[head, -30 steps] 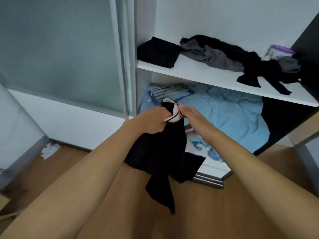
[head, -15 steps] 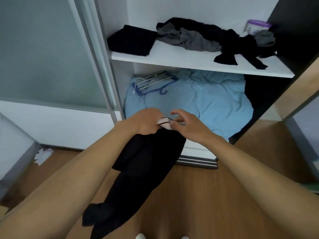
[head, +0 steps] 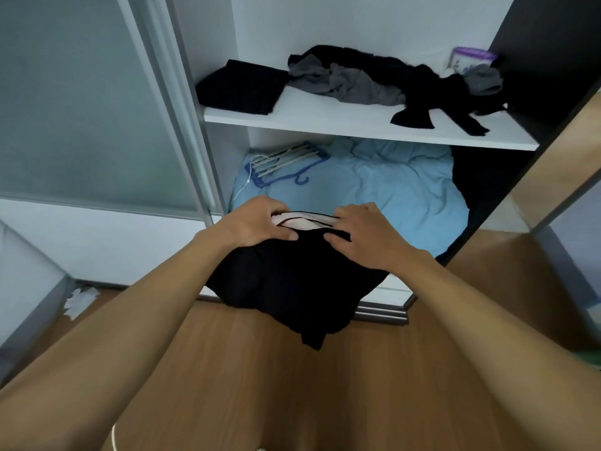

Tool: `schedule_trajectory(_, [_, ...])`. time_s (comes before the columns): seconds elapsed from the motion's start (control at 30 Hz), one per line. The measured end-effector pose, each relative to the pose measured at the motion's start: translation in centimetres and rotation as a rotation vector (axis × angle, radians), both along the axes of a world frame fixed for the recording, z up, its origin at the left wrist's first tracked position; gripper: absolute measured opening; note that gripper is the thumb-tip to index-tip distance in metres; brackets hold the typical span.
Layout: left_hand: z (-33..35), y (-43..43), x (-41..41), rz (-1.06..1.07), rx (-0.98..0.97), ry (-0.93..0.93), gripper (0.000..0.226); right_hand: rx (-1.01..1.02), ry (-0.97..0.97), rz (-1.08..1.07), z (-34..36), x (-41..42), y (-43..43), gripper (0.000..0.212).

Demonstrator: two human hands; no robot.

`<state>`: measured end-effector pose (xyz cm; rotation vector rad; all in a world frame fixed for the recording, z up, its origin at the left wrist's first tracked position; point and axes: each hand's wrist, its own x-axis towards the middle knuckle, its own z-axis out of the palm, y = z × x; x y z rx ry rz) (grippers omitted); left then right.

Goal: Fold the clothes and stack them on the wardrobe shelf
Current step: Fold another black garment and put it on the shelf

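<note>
**Black garment held up for folding, shelf heap not yet done**

Black garment (head: 292, 281) hangs in the air in front of the open wardrobe. It is above the wooden floor (head: 292, 385) and rests on nothing. Its top edge shows a pale lining (head: 305, 220) and runs straight between the two hands. The left hand (head: 260, 222) grips the left end of that edge, with fingers curled over the far side and the thumb pressed on the near side. The right hand (head: 361, 236) pinches the right end in the same way. The hands are near each other but apart. The cloth drops from them in a loose bunch, with one tail hanging lowest.

Judging by the wardrobe shelf (head: 325, 122), the task is at an early stage. One folded black piece (head: 240, 87) lies flat at the shelf's left end, close to the front edge, and looks finished. A crumpled heap (head: 357, 83) of grey and black clothes sprawls from the middle to the right end, and one black tail reaches towards the front edge. All of that appears unfolded. The garment in hand looks only spread out for its first fold. What is left is to fold it, stack it at the left end, and work through the heap.
</note>
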<state>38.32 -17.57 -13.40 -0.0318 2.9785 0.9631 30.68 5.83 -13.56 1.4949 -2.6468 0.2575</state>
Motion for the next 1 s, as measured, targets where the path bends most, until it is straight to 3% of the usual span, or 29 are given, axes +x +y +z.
schedule_trajectory(0.13, [-1.0, -1.4, 0.4, 0.038, 0.053, -0.078, 0.011, 0.011, -0.035, 0.043, 2.0, -0.7, 0.3, 0.03])
schedule_trajectory(0.27, [-2.1, -2.6, 0.7, 0.082, 0.061, -0.038, 0.005, -0.008, -0.027, 0.028, 3.0, -1.3, 1.3, 0.025])
schedule_trajectory(0.47, [-3.0, -2.0, 0.5, 0.118, 0.196, 0.047, 0.023, 0.023, -0.009, -0.175, 2.8, -2.7, 2.9, 0.031])
schedule_trajectory(0.6, [-2.3, -1.6, -0.1, 0.021, 0.083, -0.074, 0.019, -0.062, 0.012, -0.24, 2.6, -2.7, 2.9, 0.032])
schedule_trajectory(0.67, [-1.6, -1.3, -0.1, 0.008, 0.142, -0.168, 0.011, -0.102, 0.021, -0.262, 2.8, -2.6, 2.7, 0.031])
schedule_trajectory(0.7, [-1.3, -0.9, -0.1, 0.004, 0.215, -0.201, 0.015, -0.121, 0.013, -0.266, 3.0, -2.5, 2.5, 0.031])
schedule_trajectory(0.77, [-0.7, 0.2, -0.1, -0.047, 0.293, -0.222, 0.047, -0.158, -0.016, -0.271, 3.4, -2.2, 2.2, 0.03])
schedule_trajectory(0.83, [-0.5, 2.0, -0.5, -0.088, 0.195, -0.19, 0.069, -0.187, -0.043, -0.274, 3.9, -1.9, 1.9, 0.03])
schedule_trajectory(0.87, [-0.8, 2.9, -0.8, -0.087, 0.118, -0.16, 0.069, -0.192, -0.048, -0.276, 4.2, -1.8, 1.8, 0.03])
schedule_trajectory(0.97, [-1.9, 5.1, -2.2, -0.009, -0.046, -0.026, 0.019, -0.166, -0.046, -0.274, 4.7, -1.4, 1.9, 0.033])
schedule_trajectory(1.0, [-1.9, 5.5, -2.4, 0.034, -0.051, 0.015, 0.014, -0.155, -0.05, -0.275, 4.7, -1.4, 2.3, 0.033])
